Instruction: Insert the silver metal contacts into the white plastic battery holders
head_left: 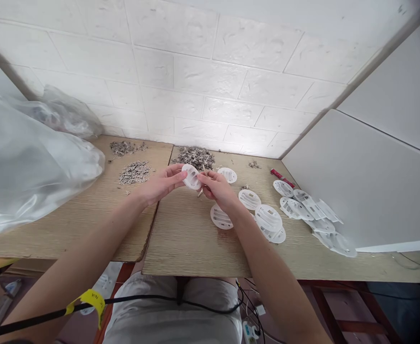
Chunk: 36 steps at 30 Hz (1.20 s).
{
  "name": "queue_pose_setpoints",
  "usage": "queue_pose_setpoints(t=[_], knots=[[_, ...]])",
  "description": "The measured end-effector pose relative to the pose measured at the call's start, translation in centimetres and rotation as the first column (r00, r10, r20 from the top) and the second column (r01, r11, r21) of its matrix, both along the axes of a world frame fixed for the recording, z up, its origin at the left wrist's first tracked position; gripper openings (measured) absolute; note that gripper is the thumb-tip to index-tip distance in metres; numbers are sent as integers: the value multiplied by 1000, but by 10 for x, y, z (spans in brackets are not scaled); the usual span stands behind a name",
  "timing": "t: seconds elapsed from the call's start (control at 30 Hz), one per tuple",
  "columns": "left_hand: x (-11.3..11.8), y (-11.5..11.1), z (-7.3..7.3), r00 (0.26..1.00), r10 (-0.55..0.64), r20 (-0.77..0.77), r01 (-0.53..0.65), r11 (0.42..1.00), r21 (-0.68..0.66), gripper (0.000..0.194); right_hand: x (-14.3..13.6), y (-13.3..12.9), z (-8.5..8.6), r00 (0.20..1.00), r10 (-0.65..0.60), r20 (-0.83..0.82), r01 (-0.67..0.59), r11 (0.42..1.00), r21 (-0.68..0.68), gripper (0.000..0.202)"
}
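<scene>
My left hand pinches a white round plastic battery housing by its left edge, above the table. The housing has long slots molded into its face. My right hand is closed at the housing's right edge, thumb against it. A slim metal tool pokes out below its fingers; its full shape is hidden. Behind the hands lies a heap of small metal contact pieces. More white housings rest beside and under my right forearm, among them one near the wrist and one closer to me.
Left table part bears a flat pile of metal pieces, a smaller heap and a large clear plastic bag. At right, overlapping housings and a red pen-like object lie by a white panel. A black cable crosses my lap.
</scene>
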State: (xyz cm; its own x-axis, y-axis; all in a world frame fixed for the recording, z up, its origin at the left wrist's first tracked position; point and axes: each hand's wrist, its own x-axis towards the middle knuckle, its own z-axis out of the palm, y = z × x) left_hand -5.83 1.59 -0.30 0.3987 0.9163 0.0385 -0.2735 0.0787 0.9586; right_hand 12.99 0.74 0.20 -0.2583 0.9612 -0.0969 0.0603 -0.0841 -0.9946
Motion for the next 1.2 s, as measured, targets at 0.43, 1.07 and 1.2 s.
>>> queue_pose_setpoints(t=[0.43, 1.07, 1.2], knots=[[3, 3, -6, 997, 73, 8, -73, 997, -19, 41, -3, -7, 1, 820, -257, 512, -45, 862, 505, 24], [9, 8, -23, 997, 63, 34, -61, 996, -70, 42, -2, -6, -3, 705, -334, 625, -115, 816, 567, 23], [7, 11, -24, 997, 64, 45, -61, 995, -73, 43, -2, -4, -6, 725, -315, 612, -156, 790, 592, 21]])
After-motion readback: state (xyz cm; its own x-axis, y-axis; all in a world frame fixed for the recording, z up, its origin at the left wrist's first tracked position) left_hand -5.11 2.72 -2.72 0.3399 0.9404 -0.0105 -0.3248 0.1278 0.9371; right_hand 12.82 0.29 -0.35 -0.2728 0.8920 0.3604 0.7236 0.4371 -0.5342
